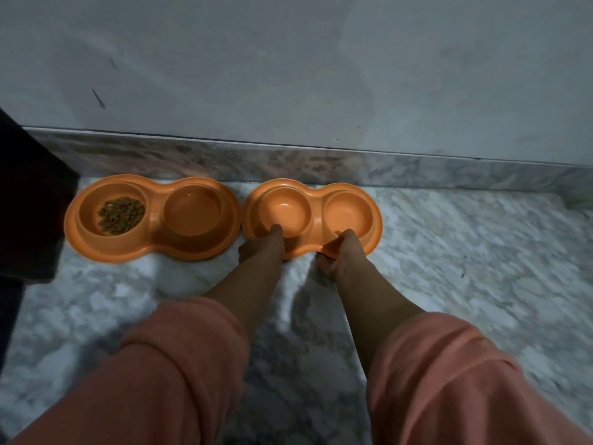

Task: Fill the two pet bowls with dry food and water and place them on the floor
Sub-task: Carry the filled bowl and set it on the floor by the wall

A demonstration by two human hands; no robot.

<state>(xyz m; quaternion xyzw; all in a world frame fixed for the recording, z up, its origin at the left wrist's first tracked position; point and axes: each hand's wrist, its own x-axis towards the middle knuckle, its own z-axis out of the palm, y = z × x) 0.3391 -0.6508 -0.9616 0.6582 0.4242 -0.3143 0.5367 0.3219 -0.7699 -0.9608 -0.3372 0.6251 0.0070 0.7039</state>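
Left double bowl (152, 218) on floor (449, 268), kibble (121, 216) in left well, both hands' grip, left hand (261, 247), right hand (341, 255), grasping empty right double bowl (348, 213) rim

Left hand (261, 245) fingers tucked under right feeder (313, 216) rim, hidden. Right hand (343, 252) fingertips likewise under rim. Dark furniture (29, 200) cut off at left edge. Water in left feeder (152, 216) right cup: cannot tell.

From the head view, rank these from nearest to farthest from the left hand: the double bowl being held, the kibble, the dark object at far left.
1. Held double bowl, gripped at its near rim by left hand.
2. Kibble, in the other feeder's left cup.
3. Dark object, at the frame's left edge.
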